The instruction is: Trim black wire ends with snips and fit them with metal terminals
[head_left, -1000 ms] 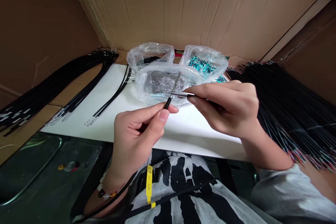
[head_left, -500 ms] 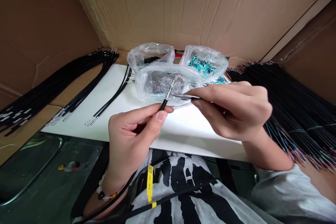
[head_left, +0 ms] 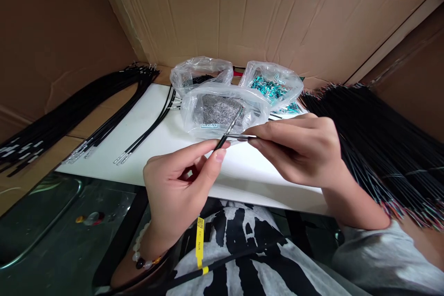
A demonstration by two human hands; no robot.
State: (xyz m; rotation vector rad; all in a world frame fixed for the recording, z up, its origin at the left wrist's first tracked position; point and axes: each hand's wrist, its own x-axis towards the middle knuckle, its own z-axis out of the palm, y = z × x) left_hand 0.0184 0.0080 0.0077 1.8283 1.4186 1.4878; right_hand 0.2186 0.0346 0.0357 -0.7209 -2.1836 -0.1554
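Observation:
Between the thumb and forefinger of my left hand (head_left: 183, 180) is a black cable (head_left: 220, 142), its bared silvery end slanting up and to the right. My right hand (head_left: 294, 148) pinches slim metal tweezers (head_left: 241, 137). Their tips touch the cable where the black jacket meets the silvery part. Behind the cable end stands an open clear plastic bag (head_left: 189, 118) with a mass of fine silvery bits (head_left: 218, 110). A yellow label (head_left: 200, 243) hangs on a black cable across my lap.
Farther back are a bag of teal shiny pieces (head_left: 268, 88) and a bag with dark contents (head_left: 201, 71). Bundles of black cables lie left (head_left: 69, 111) and right (head_left: 388, 134). A white board (head_left: 114, 129) covers the table; cardboard walls (head_left: 222, 14) enclose it.
The tweezers have moved down along the silvery part to the edge of the black jacket. The cable end has tilted further right, and both hands keep their grip.

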